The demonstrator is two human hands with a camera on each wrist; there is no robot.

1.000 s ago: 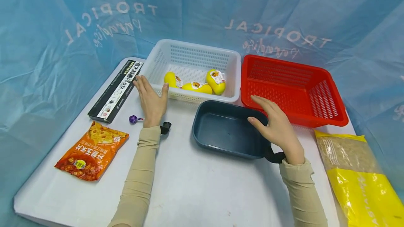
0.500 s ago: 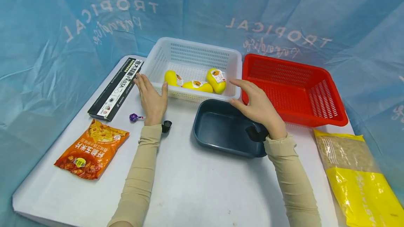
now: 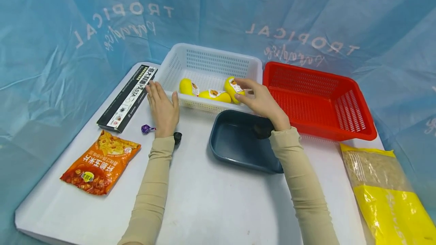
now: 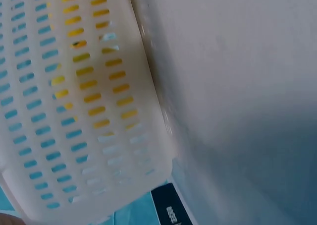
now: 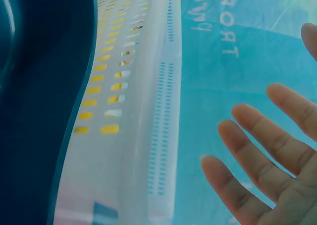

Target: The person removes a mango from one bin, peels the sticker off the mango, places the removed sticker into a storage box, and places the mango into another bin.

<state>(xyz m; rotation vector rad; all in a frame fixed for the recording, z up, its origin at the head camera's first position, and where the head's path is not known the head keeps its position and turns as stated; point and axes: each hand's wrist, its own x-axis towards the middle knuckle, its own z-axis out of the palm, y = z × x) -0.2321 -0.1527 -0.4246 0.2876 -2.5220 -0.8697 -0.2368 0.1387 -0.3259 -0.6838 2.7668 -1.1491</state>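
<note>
Three smooth yellow oval items with white picture labels lie along the front of a white perforated basket (image 3: 221, 53). My right hand (image 3: 262, 99) reaches over the basket's front right corner. Its thumb and fingers stand apart close to the rightmost yellow item (image 3: 230, 89). In the right wrist view, the spread fingers (image 5: 267, 140) hold nothing. My left hand (image 3: 164, 112) is by the basket's front left corner, fingers straight, palm facing inward, holding nothing. Below my right wrist sits a dark blue rectangular tub (image 3: 235, 139), partly covered by the sleeve.
A red perforated basket (image 3: 316, 126) stands to the right of the white one. A black pasta box (image 3: 126, 99), a purple-wrapped lollipop (image 3: 146, 128) and an orange snack bag (image 3: 101, 163) lie at left. At right is a yellow pasta bag (image 3: 391, 207). Blue curtains surround the white table.
My right hand has moved left and forward, from over the tub's right end to the rightmost yellow item in the white basket. The left hand has stayed almost in place.
</note>
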